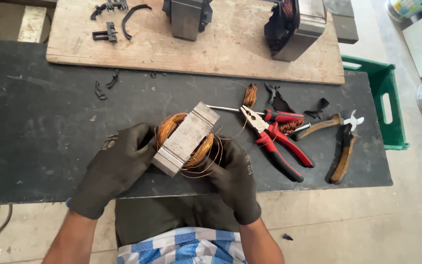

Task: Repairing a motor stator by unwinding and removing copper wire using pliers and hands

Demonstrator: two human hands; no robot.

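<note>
Both my hands wear dark work gloves and hold a grey metal motor core (186,138) wound with copper wire (202,149) above the near edge of the black bench. My left hand (116,168) grips its left side by the copper coil. From the right and below, my right hand (233,177) cups it, with loose wire strands curling over the fingers. The core's flat steel face points up and is tilted.
Red-handled pliers (277,142) lie just right of my hands, with wooden-handled cutters (344,146), a copper wire bundle (250,95) and black scraps. A wooden board (221,54) at the back carries two more motor cores (186,17) and black plastic pieces (108,33). A green crate (389,105) stands at the right.
</note>
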